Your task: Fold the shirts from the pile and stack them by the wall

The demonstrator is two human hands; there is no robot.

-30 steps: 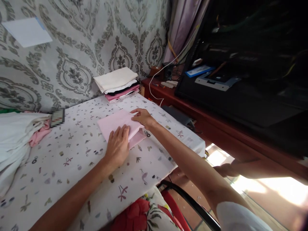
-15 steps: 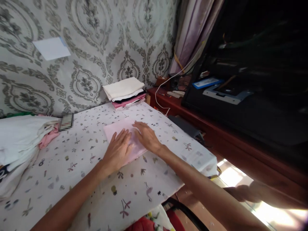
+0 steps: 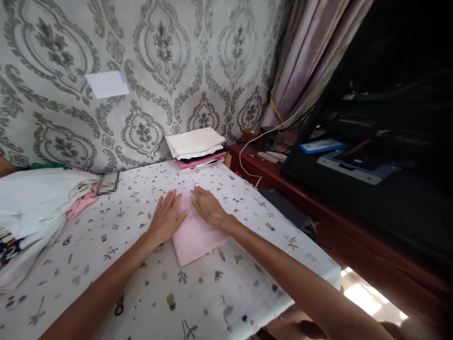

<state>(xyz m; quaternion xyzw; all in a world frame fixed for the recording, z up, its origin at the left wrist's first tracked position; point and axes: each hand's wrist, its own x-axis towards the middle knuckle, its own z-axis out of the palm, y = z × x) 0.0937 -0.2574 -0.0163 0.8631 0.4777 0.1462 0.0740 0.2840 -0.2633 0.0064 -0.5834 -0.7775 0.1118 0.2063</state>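
A folded light pink cloth (image 3: 198, 238) lies flat on the white patterned sheet (image 3: 134, 283). My left hand (image 3: 166, 218) rests at its left edge, palm down with the fingers spread and the thumb on the cloth. On the cloth's upper right part lies my right hand (image 3: 209, 208), its fingers stretched out flat. Neither hand grips anything. Beyond them, against the wall, stands a stack of folded clothes (image 3: 196, 144), cream on top with white, black and pink layers below.
A loose heap of white clothes (image 3: 38, 198) lies at the left, a pink piece beside it. At the right a dark red cabinet (image 3: 318, 208) carries a large black screen, a white cable and a blue-edged object (image 3: 322, 145). A purple curtain (image 3: 300, 61) hangs behind.
The view has shifted, so the scene sits further right and lower. Both hands have moved toward the cloth's far side, leaving more of its near part uncovered.
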